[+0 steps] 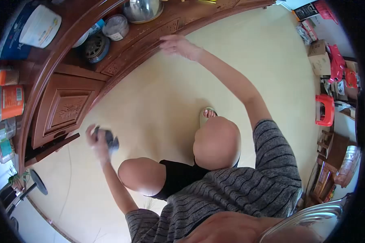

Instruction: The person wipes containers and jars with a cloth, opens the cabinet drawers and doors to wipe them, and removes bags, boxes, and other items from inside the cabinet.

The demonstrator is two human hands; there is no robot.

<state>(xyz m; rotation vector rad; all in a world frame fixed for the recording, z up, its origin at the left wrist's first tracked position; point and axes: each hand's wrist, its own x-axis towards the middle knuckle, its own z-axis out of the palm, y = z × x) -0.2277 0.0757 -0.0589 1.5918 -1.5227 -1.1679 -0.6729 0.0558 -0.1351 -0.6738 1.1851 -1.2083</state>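
Observation:
My left hand (97, 141) is closed round a small dark grey-blue object (111, 139), low over the floor and left of my knees. Motion blur hides what kind of thing it is. My right hand (181, 46) reaches out to the front edge of the brown wooden cabinet (142, 52), its fingers stretched out and slightly blurred. I see nothing in that hand. Whether its fingertips touch the wood, I cannot tell. On the cabinet shelf near it stand a shiny metal pot (143, 10), a clear jar (115, 27) and a dark round tin (96, 47).
A carved cabinet door (65, 107) is at the left, with a dark gap below it. Above are a white tub (40, 26) and an orange can (11, 102). A red plastic stool (325, 110), a cardboard box (319, 56) and wooden furniture line the right side. Pale floor (158, 89) lies between.

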